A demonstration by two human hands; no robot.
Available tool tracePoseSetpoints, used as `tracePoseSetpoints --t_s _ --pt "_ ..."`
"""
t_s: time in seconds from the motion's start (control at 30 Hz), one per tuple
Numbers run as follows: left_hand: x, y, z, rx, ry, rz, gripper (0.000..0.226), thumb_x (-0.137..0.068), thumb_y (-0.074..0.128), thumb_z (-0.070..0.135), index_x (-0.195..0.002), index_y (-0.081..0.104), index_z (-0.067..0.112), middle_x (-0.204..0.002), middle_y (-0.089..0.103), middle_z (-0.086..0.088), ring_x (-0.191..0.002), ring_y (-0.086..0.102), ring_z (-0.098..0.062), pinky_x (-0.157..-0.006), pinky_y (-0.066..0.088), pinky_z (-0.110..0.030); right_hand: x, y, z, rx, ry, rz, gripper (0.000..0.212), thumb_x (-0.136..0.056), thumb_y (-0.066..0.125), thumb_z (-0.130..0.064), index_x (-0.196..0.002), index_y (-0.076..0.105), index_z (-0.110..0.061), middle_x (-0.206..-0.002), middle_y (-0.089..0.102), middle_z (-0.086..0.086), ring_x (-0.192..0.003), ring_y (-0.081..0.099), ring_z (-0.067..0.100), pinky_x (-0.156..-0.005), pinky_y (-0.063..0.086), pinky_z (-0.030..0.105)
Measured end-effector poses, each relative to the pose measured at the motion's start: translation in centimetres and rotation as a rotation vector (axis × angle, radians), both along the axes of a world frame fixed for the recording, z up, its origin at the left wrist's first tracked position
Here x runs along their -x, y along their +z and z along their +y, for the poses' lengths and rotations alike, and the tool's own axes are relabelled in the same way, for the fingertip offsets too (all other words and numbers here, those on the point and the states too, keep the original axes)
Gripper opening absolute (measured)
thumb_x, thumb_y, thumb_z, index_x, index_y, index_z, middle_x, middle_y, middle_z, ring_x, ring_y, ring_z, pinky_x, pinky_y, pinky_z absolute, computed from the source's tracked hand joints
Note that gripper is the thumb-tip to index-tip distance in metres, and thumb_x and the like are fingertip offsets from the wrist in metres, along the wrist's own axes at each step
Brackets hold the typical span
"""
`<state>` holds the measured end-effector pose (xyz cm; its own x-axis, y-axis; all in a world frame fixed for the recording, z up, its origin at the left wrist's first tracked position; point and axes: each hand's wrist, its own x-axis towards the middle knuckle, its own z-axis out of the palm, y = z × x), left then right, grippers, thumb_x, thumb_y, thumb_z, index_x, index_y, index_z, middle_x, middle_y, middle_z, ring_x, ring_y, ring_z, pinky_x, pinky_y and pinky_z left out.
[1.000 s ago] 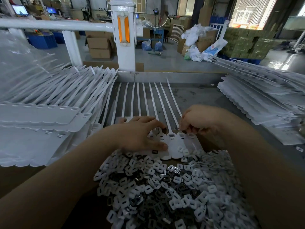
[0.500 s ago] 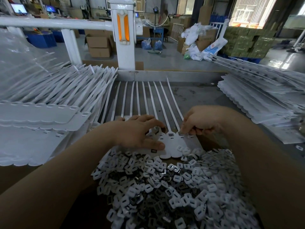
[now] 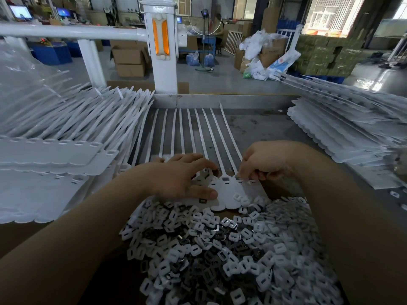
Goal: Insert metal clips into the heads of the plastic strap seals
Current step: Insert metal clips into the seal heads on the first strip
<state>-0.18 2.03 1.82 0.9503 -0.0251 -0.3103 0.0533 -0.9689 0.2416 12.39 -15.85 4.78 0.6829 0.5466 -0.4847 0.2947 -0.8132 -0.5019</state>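
Beyond white post (image 3: 164, 51) with orange inserts: grey concrete floor (image 3: 220, 82), open cardboard boxes (image 3: 130, 60) left, white sacks (image 3: 255, 56) right, bright windows (image 3: 326, 16) far right.

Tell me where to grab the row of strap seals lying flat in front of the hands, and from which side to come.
Judging by its pose, grip the row of strap seals at the wide joined head end, coming from the near side above the pile of clips. The heads are broad and flat, while the thin straps fan away toward the far rail. The left hand already lies flat on the heads; the right hand pinches at one head slot.
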Motion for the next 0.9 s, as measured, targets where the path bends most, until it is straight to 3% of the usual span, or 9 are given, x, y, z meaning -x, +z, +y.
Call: tracePoseSetpoints --t_s 0.57,0.9 --pt "0.18 -0.18 -0.16 -0.005 0.001 -0.003 0.071 -0.076 0.04 0.081 -0.14 0.019 0.06 -0.161 -0.001 0.02 -0.15 0.0 -0.016 -0.115 0.004 -0.065 -0.02 -0.4 -0.12 -0.053 -0.054 0.049 0.019 -0.083 0.07 -0.006 -0.068 0.059 -0.006 -0.047 0.048 0.0 -0.032 0.034 0.008 -0.035 0.027 0.012" --pt "0.11 -0.19 -0.22 -0.008 -0.008 0.017 0.079 -0.069 0.033 0.084 -0.141 0.017 0.059 -0.161 -0.002 0.019 -0.15 -0.001 -0.014 -0.116 0.003 -0.064 -0.55 -0.55 -0.19 -0.058 -0.047 0.086 0.014 -0.082 0.07 -0.005 -0.072 0.06 -0.006 -0.047 0.049 -0.001 -0.036 0.036 0.008 -0.037 0.029 0.014"
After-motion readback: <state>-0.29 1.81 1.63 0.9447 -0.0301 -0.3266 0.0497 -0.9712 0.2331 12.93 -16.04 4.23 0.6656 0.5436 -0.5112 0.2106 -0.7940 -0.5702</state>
